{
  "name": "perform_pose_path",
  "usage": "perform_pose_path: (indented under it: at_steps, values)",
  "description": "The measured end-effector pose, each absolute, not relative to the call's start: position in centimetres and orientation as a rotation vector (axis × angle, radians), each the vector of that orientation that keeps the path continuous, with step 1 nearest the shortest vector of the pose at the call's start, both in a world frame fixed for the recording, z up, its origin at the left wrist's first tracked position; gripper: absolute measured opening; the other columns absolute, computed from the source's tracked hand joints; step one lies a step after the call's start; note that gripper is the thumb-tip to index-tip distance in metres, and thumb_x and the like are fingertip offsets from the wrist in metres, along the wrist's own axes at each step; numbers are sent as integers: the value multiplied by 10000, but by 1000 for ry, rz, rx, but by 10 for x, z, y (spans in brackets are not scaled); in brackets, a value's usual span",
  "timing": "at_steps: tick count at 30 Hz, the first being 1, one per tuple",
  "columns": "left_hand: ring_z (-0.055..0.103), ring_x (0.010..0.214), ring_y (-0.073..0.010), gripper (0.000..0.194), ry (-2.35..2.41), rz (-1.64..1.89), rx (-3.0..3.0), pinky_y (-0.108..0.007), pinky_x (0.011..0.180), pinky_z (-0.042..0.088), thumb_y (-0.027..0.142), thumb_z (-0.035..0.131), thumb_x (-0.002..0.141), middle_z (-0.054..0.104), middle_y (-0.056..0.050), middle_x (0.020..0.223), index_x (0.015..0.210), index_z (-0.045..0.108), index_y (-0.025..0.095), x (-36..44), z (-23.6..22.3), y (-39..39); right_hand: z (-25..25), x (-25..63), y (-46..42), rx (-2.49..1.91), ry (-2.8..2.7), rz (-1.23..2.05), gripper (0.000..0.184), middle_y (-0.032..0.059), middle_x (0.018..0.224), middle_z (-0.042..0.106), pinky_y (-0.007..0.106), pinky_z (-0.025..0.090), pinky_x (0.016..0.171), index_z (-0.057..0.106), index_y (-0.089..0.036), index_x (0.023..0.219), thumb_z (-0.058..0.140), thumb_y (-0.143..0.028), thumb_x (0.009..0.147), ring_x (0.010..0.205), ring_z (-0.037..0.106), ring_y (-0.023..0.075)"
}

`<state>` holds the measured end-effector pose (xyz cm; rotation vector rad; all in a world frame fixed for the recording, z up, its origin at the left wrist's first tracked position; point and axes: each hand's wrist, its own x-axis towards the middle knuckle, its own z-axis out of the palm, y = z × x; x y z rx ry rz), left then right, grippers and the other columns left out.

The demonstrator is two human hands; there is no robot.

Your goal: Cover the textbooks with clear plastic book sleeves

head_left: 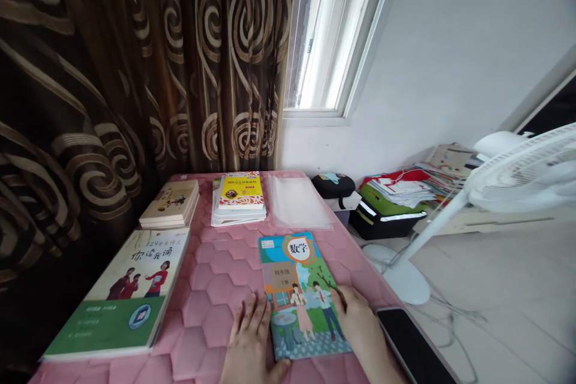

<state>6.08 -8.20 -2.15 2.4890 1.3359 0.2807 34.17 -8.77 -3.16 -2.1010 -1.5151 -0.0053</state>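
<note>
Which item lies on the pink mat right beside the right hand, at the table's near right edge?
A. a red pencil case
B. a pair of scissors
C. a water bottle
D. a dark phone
D: a dark phone lies flat just right of the right hand, which rests on the colourful textbook.
</note>
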Motion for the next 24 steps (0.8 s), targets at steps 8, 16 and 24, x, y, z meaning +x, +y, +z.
perform_pose_path:
  at_steps: [8,16,24]
  values:
    - [202,1455,-348,906,1366,233,2474,-544,1179,241,543,638,751,229,-43,1569,1513,248,247,62,-15,-82,-41,351,-85,-1981,-1499,-6,445,124,880,730,352,495,734,664,-209,901,301,-463,938,807,677,268]
    - [176,1461,-349,899,1351,157,2423,-554,1189,206,552,608,773,202,-43,1578,1517,222,229,64,-4,-82,-39,355,-83,-1942,-1453,105,429,127,877,732,382,503,770,664,-207,878,333,-478,898,830,682,289]
    - [139,1473,-331,953,1308,260,2442,-536,1203,179,565,635,751,197,-2,1590,1527,160,280,59,-20,-83,-38,357,-82,-1956,-1447,164,404,124,838,739,379,507,766,642,-225,823,349,-498,873,809,685,290]
